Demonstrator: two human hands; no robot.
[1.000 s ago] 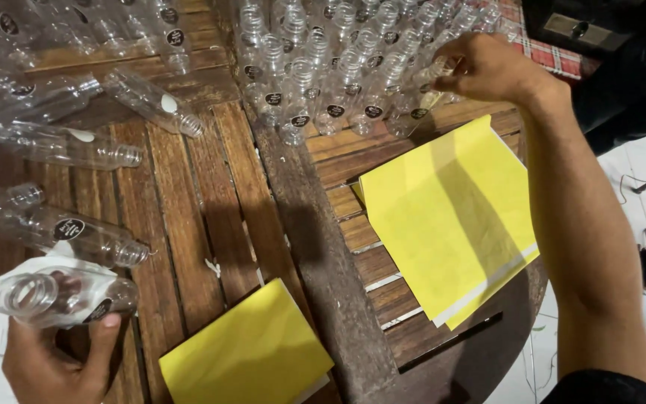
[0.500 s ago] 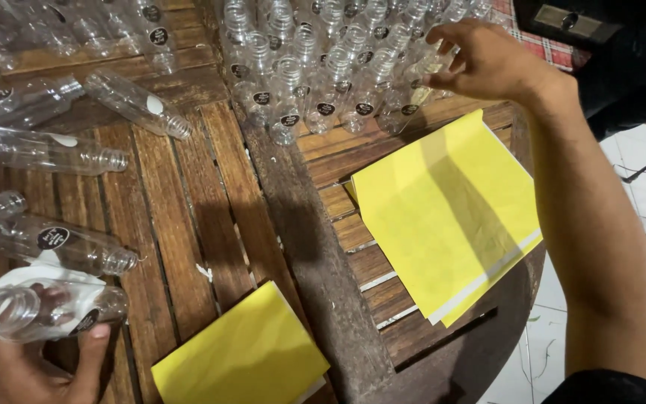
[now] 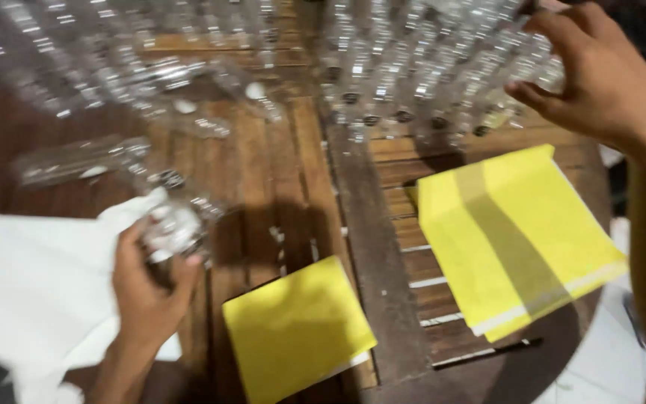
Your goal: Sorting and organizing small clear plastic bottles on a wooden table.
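Clear plastic bottle (image 3: 172,228) — blurred, over the white cloth (image 3: 31,284)

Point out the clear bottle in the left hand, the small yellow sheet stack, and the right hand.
clear plastic bottle (image 3: 170,228), head view, on its blurred body.
small yellow sheet stack (image 3: 297,328), head view, middle of the top sheet.
right hand (image 3: 592,78), head view, back of the hand.

Single view, head-worn camera. Looks steeply down and forward over a wooden slat table (image 3: 285,187), close range. Near edge of frame: left hand (image 3: 147,288) at lower left. Right hand (image 3: 596,78) reaches to the far right. Far edge: rows of clear bottles (image 3: 413,67). Frame motion-blurred. No second view for overlap.
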